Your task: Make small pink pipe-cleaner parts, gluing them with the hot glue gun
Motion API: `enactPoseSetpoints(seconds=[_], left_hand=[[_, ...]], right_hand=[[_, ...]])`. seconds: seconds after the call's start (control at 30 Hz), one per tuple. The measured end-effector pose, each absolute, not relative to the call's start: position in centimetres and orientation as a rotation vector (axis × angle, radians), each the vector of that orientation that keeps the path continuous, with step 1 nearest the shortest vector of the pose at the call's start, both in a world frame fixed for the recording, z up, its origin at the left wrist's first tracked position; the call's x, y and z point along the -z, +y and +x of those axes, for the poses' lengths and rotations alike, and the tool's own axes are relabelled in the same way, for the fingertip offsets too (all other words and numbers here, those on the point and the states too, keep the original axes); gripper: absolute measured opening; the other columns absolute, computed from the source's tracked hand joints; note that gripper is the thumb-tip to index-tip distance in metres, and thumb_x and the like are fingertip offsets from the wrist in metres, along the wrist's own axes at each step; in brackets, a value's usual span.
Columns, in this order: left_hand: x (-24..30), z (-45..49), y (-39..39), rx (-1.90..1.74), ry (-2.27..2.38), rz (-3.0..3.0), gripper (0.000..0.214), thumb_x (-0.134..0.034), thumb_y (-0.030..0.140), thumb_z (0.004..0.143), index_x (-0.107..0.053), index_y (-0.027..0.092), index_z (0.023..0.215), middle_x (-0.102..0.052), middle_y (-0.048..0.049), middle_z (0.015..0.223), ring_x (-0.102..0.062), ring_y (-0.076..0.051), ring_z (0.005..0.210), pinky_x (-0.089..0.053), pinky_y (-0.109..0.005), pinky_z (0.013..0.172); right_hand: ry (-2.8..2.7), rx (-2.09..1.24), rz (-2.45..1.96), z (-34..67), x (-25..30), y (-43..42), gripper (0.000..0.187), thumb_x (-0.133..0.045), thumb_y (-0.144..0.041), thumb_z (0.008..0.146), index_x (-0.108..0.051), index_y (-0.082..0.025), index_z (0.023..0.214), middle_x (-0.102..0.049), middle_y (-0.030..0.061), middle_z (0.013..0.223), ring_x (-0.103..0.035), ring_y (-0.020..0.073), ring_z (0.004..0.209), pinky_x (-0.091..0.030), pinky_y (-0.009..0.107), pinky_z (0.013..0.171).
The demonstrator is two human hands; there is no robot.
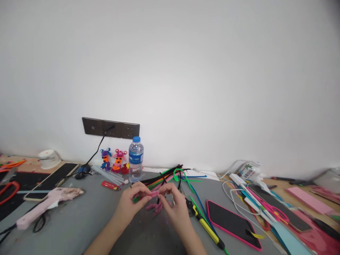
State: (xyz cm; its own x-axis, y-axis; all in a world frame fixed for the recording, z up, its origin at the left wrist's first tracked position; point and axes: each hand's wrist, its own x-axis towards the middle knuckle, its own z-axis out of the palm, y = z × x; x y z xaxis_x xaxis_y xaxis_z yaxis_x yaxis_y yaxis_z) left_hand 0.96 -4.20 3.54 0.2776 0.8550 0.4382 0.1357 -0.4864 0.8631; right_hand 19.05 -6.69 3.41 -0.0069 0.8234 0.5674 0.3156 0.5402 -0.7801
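Head view, both hands [133,199] [173,202] in pinching grip on pink strip [154,193], bottle [136,163] behind, pink-cased phone [231,222] right

Small pink piece [154,193] — short, roughly level, held between both hands [135,199] [174,201]

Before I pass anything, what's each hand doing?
Left hand: closed on a short fuzzy-looking pink strip.
Right hand: closed on the strip's other end.

Piece [154,193] between left hand [133,199] and right hand [174,200]: pink. Tabletop [98,212]: grey. Bottle [135,169] beyond left hand: blue cap [136,139], blue label [135,158] (white print). Tool [208,228] beside right hand: yellow and black. Glue gun [47,203] left of left hand: pale pink.
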Motion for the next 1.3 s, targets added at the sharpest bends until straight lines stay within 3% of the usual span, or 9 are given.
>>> enactPoseSetpoints(seconds=[0.13,0.5,0.67,1.13,1.23,1.3], left_hand=[[-3.56,0.96,-4.33,-1.248,0.897,1.832,0.009,-0.066,0.022,0.083,-0.073,0.019,0.079,-0.065,-0.0036,0.078,-0.061,-0.019,0.077,-0.046,-0.026,0.068],[-3.51,1.13,-4.51,-1.239,0.921,1.774,0.009,-0.064,0.024,0.083,-0.066,0.017,0.078,-0.061,-0.0013,0.076,-0.057,-0.016,0.069,-0.044,-0.024,0.063],[-3.58,1.25,-4.67,-1.213,0.989,1.727,0.012,-0.065,0.028,0.082,-0.064,0.017,0.077,-0.062,-0.0002,0.07,-0.057,-0.016,0.066,-0.043,-0.023,0.061],[-3.89,1.36,-4.59,-1.153,0.933,1.62,0.017,-0.067,0.031,0.08,-0.065,0.015,0.074,-0.062,-0.0004,0.066,-0.056,-0.015,0.062,-0.044,-0.024,0.059],[-3.51,1.36,-4.49,-1.198,0.923,1.591,0.014,-0.068,0.028,0.079,-0.065,0.016,0.084,-0.063,-0.0001,0.071,-0.058,-0.015,0.065,-0.045,-0.024,0.061],[-3.25,1.4,-4.48,-1.246,0.916,1.575,0.022,-0.07,0.025,0.077,-0.062,0.018,0.097,-0.064,0.0005,0.074,-0.059,-0.016,0.068,-0.047,-0.024,0.063]], right_hand=[[-1.609,-0.569,-0.972,19.15,-3.5,-6.55,0.011,-0.062,-0.011,0.082,-0.066,-0.019,0.088,-0.066,0.0018,0.077,-0.06,0.0166,0.071,-0.046,0.024,0.066],[-1.63,-0.523,-0.942,19.15,-3.7,-6.49,0.008,-0.063,-0.015,0.084,-0.067,-0.019,0.078,-0.066,0.0024,0.075,-0.062,0.0177,0.072,-0.046,0.026,0.066],[-1.62,-0.479,-0.966,19.15,-3.5,-6.55,0.011,-0.064,-0.014,0.082,-0.068,-0.02,0.09,-0.068,0.0027,0.079,-0.063,0.0183,0.074,-0.048,0.027,0.068],[-1.631,-0.521,-0.938,19.28,-3.62,-6.54,0.008,-0.065,-0.018,0.085,-0.067,-0.02,0.077,-0.066,0.0025,0.074,-0.061,0.0183,0.071,-0.046,0.028,0.066],[-1.616,-0.527,-0.939,19.19,-3.73,-6.58,0.009,-0.065,-0.019,0.085,-0.067,-0.019,0.076,-0.065,0.0022,0.072,-0.061,0.0178,0.07,-0.045,0.027,0.065],[-1.601,-0.529,-0.952,19.16,-3.77,-6.59,0.01,-0.064,-0.02,0.085,-0.067,-0.019,0.075,-0.065,0.0022,0.072,-0.06,0.0177,0.069,-0.045,0.027,0.064]])
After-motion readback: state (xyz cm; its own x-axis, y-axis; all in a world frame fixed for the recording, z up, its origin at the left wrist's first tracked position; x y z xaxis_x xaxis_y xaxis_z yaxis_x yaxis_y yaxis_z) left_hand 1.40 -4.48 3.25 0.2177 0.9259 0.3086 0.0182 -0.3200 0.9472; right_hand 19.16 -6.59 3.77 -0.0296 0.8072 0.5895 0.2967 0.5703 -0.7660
